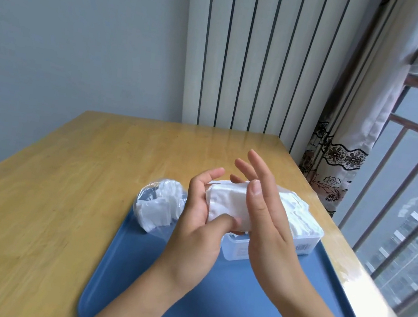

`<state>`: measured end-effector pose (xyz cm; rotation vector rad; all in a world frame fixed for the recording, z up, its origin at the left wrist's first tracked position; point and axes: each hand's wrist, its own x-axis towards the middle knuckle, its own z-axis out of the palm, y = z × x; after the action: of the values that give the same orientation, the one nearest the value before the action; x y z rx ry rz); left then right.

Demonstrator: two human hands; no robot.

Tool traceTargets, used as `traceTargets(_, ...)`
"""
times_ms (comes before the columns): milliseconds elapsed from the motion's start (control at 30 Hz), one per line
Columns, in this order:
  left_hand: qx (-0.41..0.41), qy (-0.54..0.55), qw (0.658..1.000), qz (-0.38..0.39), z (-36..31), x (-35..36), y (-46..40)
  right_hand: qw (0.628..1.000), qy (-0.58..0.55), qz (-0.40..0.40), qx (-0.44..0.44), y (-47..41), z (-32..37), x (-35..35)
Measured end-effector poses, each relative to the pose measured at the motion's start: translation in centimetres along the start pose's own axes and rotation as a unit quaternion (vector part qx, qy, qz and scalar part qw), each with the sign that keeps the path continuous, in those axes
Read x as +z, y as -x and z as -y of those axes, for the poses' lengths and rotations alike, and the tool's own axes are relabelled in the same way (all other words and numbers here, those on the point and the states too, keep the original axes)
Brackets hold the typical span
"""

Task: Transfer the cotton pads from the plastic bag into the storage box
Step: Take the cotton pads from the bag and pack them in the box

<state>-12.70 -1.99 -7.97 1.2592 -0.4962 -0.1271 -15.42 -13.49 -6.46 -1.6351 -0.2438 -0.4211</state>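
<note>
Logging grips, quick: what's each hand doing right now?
Left hand: closed on the stack of cotton pads.
Right hand: open, flat against the stack.

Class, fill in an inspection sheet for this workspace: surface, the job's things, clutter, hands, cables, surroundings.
Surface: light wooden table bearing a blue rectangular tray.
Job's things: clear plastic bag, partly on the tray, with white pads inside; translucent white storage box on the tray, holding pads; white stack of cotton pads held above it.
Clutter: nothing seen.
Hands: left hand grips the stack; right hand open, flat against it.
Cables: nothing seen.
Surroundings: white ribbed radiator, patterned curtain, barred window.
</note>
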Motion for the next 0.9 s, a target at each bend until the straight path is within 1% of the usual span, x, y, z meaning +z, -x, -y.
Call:
traceTargets(100,-0.002,-0.006,1.000,0.012,-0.1,0.1,0.2,1.000,0.000,-0.025,-0.004,0.0,-0.1,0.0)
traceTargets(200,0.000,-0.020,0.999,0.044,-0.1,0.1,0.3,1.000,0.013,-0.018,0.003,0.1,-0.1,0.1)
traceTargets(333,0.036,-0.070,0.995,0.054,-0.3,0.0,0.4,1.000,0.013,-0.004,0.020,-0.1,0.0,-0.3)
traceTargets(400,0.039,-0.045,0.997,0.044,-0.6,0.1,0.3,0.999,0.006,0.028,0.029,-0.1,0.0,-0.4)
traceTargets(467,0.042,-0.029,0.999,0.006,-0.5,0.0,0.1,0.998,0.009,0.051,0.038,0.0,-0.2,-0.3)
traceTargets(500,0.046,-0.027,0.998,-0.018,-0.4,0.0,0.0,0.998,0.015,0.053,0.043,-0.1,-0.2,-0.3)
traceTargets(567,0.052,-0.022,0.997,-0.046,-0.2,-0.1,-0.1,0.997,0.031,0.030,0.064,-0.4,-0.2,-0.5)
traceTargets(633,0.051,-0.009,0.998,-0.046,-0.2,-0.2,-0.2,0.996,0.036,0.011,0.079,-0.9,0.1,-0.9)
traceTargets(700,0.043,-0.016,0.999,-0.029,-0.2,-0.3,-0.3,0.995,0.034,0.015,0.094,-1.4,0.3,-1.7)
traceTargets(767,0.047,-0.079,0.995,-0.023,0.1,-0.1,-0.1,0.993,0.033,0.025,0.112,-1.8,0.6,-3.0)
traceTargets(800,0.063,-0.131,0.989,-0.027,0.2,-0.1,0.1,0.992,0.031,0.023,0.119,-2.0,0.8,-3.9)
traceTargets(833,0.096,-0.195,0.976,-0.033,0.2,0.0,0.2,0.992,0.033,0.003,0.123,-2.3,1.0,-5.0)
traceTargets(867,0.146,-0.270,0.951,-0.038,0.3,-0.1,0.3,0.990,0.043,-0.029,0.131,-2.6,1.1,-6.0)
traceTargets(900,0.203,-0.350,0.914,-0.039,0.4,-0.3,0.2,0.986,0.063,-0.062,0.143,-3.0,1.1,-7.1)
